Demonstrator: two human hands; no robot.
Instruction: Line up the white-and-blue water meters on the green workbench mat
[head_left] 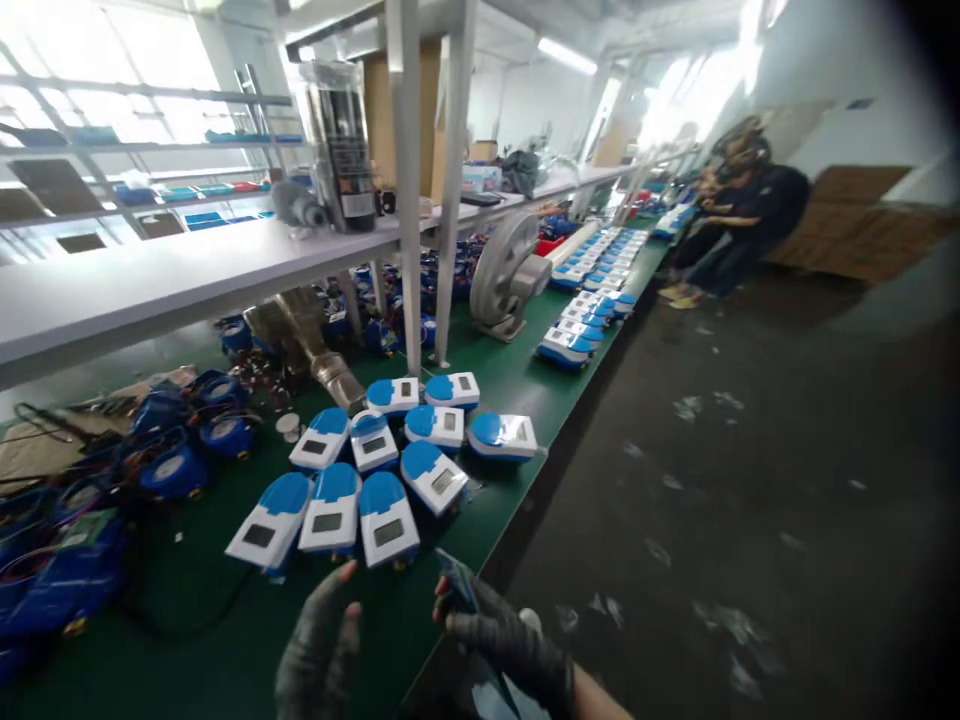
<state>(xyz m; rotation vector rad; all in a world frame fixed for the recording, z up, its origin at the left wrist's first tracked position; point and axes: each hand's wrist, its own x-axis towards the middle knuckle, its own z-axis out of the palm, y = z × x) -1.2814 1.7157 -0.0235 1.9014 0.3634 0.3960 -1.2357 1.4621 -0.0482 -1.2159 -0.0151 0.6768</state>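
Observation:
My left hand (321,640), in a dark fingerless glove, hangs over the green bench with thumb and fingers apart. It holds nothing and is just in front of the nearest white-and-blue meters. My right hand (504,630), gloved alike, grips a thin flat blue-green piece (459,578) by the bench edge; its exact kind I cannot make out. Several meters with small grey displays lie in a loose group ahead, among them a front meter (388,520), a left meter (270,520) and a right meter (502,437).
Open blue housings with wires (169,465) crowd the bench's left side. A silver blower (504,275) stands farther along, beyond metal posts (409,200). More meters (577,335) line the far bench. Plastic scraps (731,625) litter the floor; a seated person (742,215) is at back right.

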